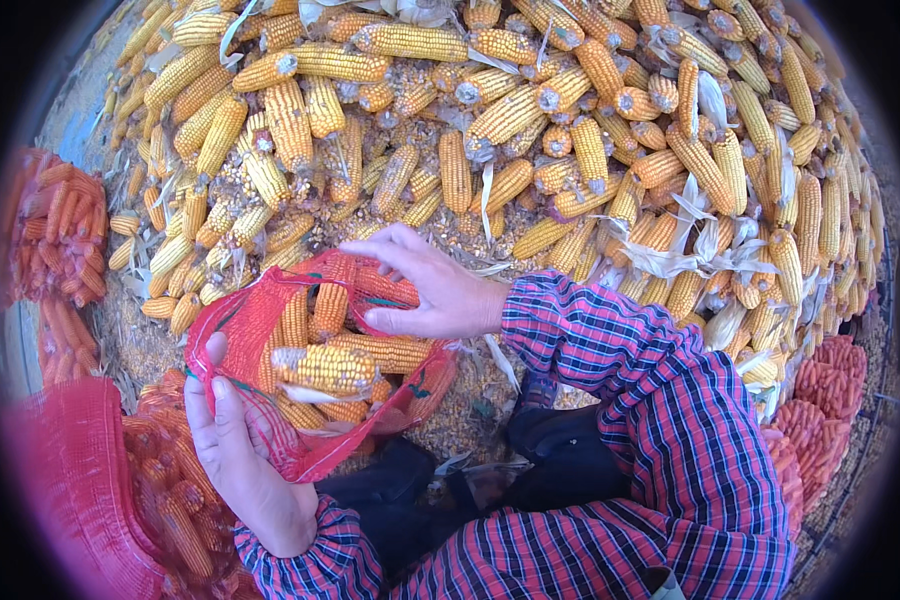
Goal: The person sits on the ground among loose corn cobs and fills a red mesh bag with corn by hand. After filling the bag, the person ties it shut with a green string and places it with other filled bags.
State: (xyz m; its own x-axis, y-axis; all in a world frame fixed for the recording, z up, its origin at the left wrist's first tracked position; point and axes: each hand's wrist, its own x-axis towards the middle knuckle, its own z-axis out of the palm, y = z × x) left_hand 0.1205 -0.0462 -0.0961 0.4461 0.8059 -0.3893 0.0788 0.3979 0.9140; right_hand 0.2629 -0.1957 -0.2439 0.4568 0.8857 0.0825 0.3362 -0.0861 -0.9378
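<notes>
A red mesh bag (pixel 232 312) stands with its mouth spread wide in front of me, and several yellow corn cobs lie inside. My left hand (pixel 253 465) grips the bag's near-left rim between thumb and fingers. Over the far-right part of the mouth is my right hand (pixel 430 285), its fingers stretched and thumb apart, with no cob in it. Its fingertips are close to the rim; whether they touch it is hard to tell. One paler corn cob (pixel 332 370) lies on top of the others in the bag, below my right hand.
A large heap of corn cobs (pixel 590 150) fills the far side, with dry husks (pixel 670 250) among them. Filled red mesh bags (pixel 60 225) stand at the left, another (pixel 175 490) at the near left, and more (pixel 820 420) at the right. Loose kernels cover the ground around my dark boots (pixel 570 455).
</notes>
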